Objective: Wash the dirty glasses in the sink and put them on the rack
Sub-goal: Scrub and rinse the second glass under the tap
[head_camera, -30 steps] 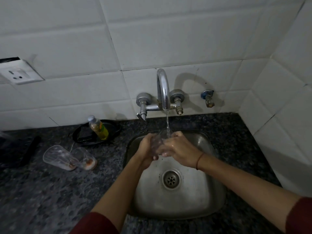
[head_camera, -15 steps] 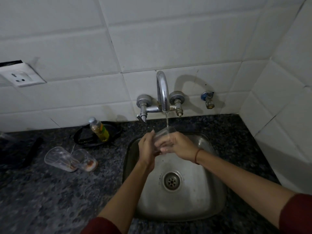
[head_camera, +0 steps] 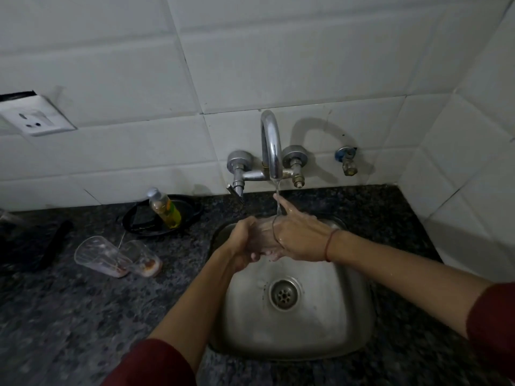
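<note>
Glass under the tap: a clear glass (head_camera: 263,236) lies sideways between both hands over the dull steel sink (head_camera: 292,338), in a thin stream from the curved chrome tap (head_camera: 270,140).
The left hand (head_camera: 243,240) curls round its base end; the right hand (head_camera: 302,238) clasps the rim end, forefinger straight. Two more clear tumblers (head_camera: 97,254), smeared with reddish dregs, lie on their sides on the speckled stone counter (head_camera: 69,316). A small bottle (head_camera: 164,208) of yellow-green liquid leans in a black oval dish (head_camera: 192,211); its label is unreadable.
</note>
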